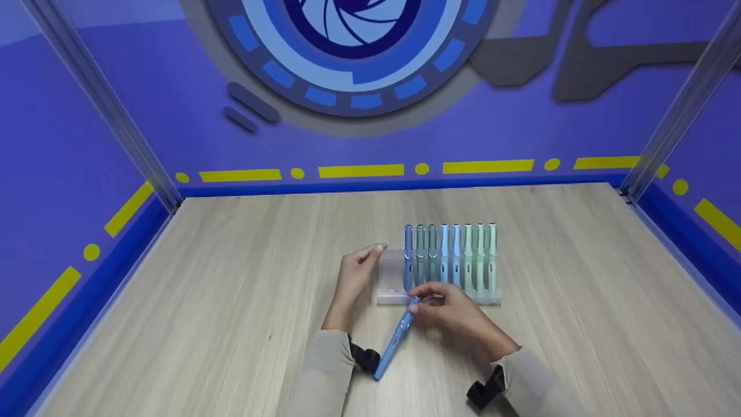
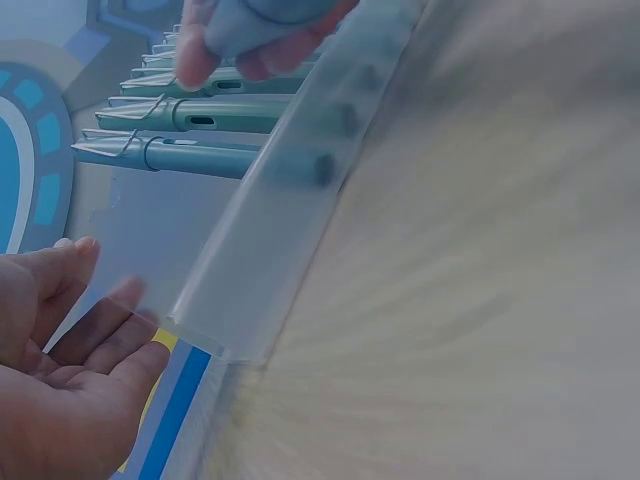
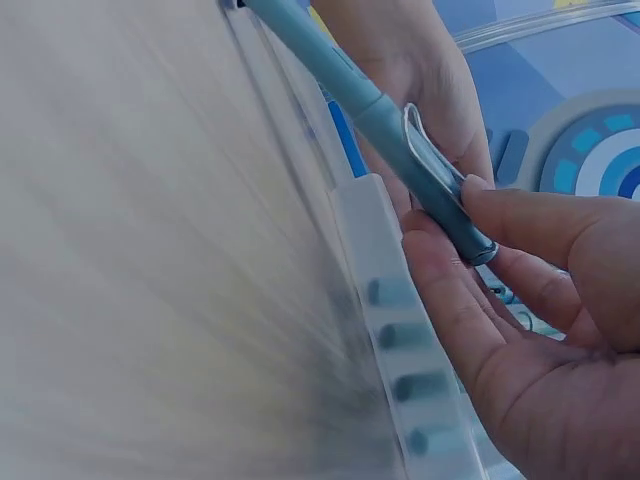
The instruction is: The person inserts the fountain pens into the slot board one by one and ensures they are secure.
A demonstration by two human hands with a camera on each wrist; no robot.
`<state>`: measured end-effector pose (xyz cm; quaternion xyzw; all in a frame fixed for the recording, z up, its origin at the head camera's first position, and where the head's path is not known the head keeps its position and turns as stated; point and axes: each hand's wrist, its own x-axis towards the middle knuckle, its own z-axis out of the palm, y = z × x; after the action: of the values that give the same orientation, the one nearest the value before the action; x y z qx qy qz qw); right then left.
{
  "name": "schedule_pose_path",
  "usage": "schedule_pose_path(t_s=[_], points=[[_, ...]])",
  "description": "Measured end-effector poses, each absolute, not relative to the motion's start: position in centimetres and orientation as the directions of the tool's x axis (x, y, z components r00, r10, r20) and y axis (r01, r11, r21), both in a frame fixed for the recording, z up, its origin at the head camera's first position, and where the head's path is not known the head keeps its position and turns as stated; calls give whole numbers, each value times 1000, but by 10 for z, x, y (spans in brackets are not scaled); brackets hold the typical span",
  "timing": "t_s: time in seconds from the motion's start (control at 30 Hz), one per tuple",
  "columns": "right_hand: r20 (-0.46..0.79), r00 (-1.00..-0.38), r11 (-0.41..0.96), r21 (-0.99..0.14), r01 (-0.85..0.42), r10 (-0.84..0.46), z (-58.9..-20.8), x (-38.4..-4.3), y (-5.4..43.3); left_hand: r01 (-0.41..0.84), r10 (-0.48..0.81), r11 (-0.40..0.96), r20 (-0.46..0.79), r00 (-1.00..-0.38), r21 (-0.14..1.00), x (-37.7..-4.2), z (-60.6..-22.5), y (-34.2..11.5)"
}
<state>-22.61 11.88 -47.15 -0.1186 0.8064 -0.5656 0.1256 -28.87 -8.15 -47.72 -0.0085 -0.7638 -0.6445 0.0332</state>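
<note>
My right hand (image 1: 454, 310) pinches a blue pen (image 1: 395, 341) by its cap end, beside the metal clip. The pen slants in front of the rack, its barrel end toward me. At the left side of a translucent pen rack (image 1: 391, 272), my left hand (image 1: 356, 275) holds the upper edge of the back panel. In the left wrist view, some of its fingers show through the panel. Several capped pens stand upright in the rack: a darker blue pen (image 1: 408, 255) at the left, then dark green, light blue and pale green pens (image 1: 480, 249).
The rack stands on a wood-grain table (image 1: 231, 278). Bare slots are at the rack's left end. Blue-purple panels (image 1: 145, 104) with yellow marks wall the table at the back and both sides, with metal posts (image 1: 674, 116) at the corners.
</note>
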Motion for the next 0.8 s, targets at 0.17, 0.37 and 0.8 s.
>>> schedule_pose_path(t_s=[0.17,0.37,0.8], points=[[-27,-945,330,-940,-87,-326,-467,-224,117,63,-21,176,67,-998,982,-290,-478,-82],[13,-965,301,-949,-94,-261,-460,-225,117,62,-24,176,67,-997,982,-289,-477,-81],[97,-983,279,-950,-139,-158,-432,-232,114,42,-29,176,48,-998,984,-285,-469,-80]])
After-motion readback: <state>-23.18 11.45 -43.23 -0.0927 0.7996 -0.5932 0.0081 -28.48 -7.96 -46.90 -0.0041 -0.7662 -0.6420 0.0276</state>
